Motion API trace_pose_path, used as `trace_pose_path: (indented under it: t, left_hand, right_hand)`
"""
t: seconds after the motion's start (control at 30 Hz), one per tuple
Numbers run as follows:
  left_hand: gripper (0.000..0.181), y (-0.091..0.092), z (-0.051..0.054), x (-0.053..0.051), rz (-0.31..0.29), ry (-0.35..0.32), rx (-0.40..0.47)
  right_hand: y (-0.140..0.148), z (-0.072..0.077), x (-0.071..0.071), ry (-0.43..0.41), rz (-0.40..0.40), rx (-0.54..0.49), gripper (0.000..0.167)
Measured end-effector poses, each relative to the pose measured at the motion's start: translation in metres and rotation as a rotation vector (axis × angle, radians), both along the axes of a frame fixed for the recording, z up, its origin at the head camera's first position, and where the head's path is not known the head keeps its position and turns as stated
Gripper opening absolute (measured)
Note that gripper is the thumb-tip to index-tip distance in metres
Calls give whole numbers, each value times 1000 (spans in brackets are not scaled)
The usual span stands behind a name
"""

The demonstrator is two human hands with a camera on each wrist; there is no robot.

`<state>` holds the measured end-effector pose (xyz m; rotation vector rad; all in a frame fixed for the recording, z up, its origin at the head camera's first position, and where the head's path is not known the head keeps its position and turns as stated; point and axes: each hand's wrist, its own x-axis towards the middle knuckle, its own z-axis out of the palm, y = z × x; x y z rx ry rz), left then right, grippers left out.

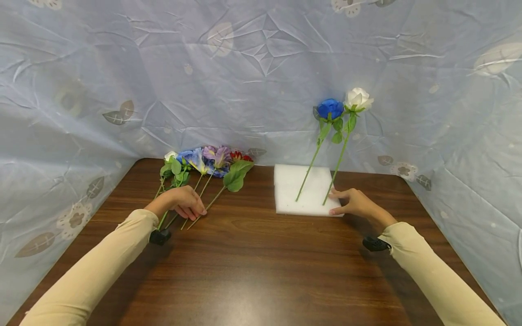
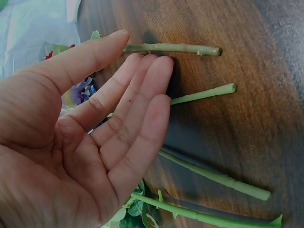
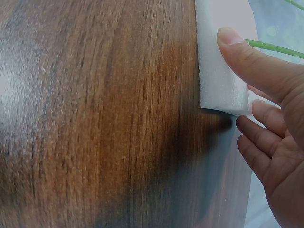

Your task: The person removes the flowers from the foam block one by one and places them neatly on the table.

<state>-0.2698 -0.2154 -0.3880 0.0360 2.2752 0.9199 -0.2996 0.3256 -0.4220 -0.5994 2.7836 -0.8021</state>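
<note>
The left hand (image 1: 188,202) is over the stems of several artificial flowers lying at the left of the table. Its thumb and fingers (image 2: 135,90) are apart and nearly straight, beside the stem of a red flower (image 1: 241,156). Purple (image 1: 220,156) and blue flowers (image 1: 185,156) lie beside it. At the right, the right hand (image 1: 355,203) grips the corner of a white foam block (image 1: 289,190), thumb (image 3: 232,38) on top and fingers along its side. A blue rose (image 1: 330,108) and a white rose (image 1: 358,99) stand in the foam, both tilted right.
The brown wooden table (image 1: 253,262) extends toward the viewer. A pale blue patterned cloth (image 1: 244,90) hangs behind it and along both sides. The tall rose stems rise from the foam close to the right hand.
</note>
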Motion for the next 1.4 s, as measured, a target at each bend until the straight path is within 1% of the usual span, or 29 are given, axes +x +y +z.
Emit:
trace_pose_path:
  t: [0.2, 0.4, 0.5, 0.6, 0.7, 0.8, 0.93, 1.07, 1.13, 1.23, 1.33, 1.4]
  left_hand:
    - [26, 1, 2, 0, -4, 5, -1]
    - [25, 4, 4, -2, -2, 0, -1]
    - [26, 6, 8, -3, -13, 8, 0]
    - [26, 7, 12, -6, -10, 22, 1]
    - [26, 11, 16, -9, 14, 39, 2]
    - [28, 18, 22, -11, 35, 75, 20]
    - [29, 30, 27, -15, 61, 148, 55]
    - [31, 47, 32, -20, 53, 223, 77]
    - [32, 58, 34, -22, 51, 254, 96]
    - [31, 75, 36, -26, 42, 294, 152]
    - [32, 95, 37, -29, 24, 333, 210]
    - [33, 109, 37, -30, 2, 360, 249]
  right_hand:
    - [1, 0, 0, -6, -8, -3, 72]
    - [1, 0, 0, -3, -8, -3, 72]
    - [0, 0, 1, -9, -13, -9, 72]
    - [0, -1, 1, -17, -16, -11, 71]
    - [1, -1, 1, -16, -13, -9, 71]
    - [1, -1, 0, -19, -13, -10, 71]
    - [1, -1, 1, -21, -13, -10, 72]
    - [2, -1, 1, -19, -15, -17, 73]
    - [2, -1, 1, -19, -17, -21, 73]
    - [2, -1, 1, -17, -17, -20, 74]
    - [2, -1, 1, -18, -21, -20, 74]
    - [2, -1, 1, -17, -20, -19, 74]
